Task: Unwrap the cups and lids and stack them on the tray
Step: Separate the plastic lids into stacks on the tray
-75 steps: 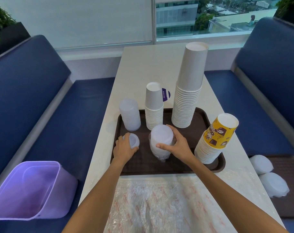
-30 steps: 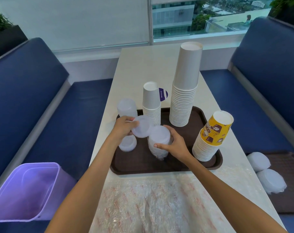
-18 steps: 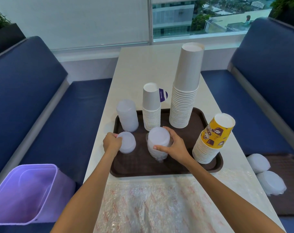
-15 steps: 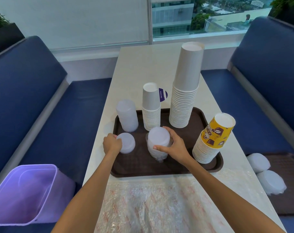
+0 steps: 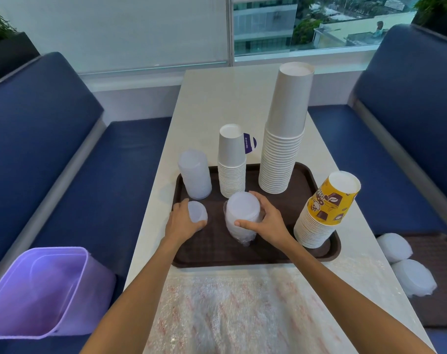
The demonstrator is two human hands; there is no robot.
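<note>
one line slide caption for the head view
Right hand grips wrapped lid stack on tray; left hand holds short lid pile

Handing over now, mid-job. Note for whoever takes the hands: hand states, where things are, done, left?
Left hand grips the short lid pile at the tray's left edge. Right hand grips the wrapped lid stack mid-tray.
Done: tall cup stack, short cup stack, yellow cup stack and a bare lid stack stand on the tray.
Left: strip the held stack's wrap, stack its lids; two wrapped bundles wait on the second tray, right.
</note>
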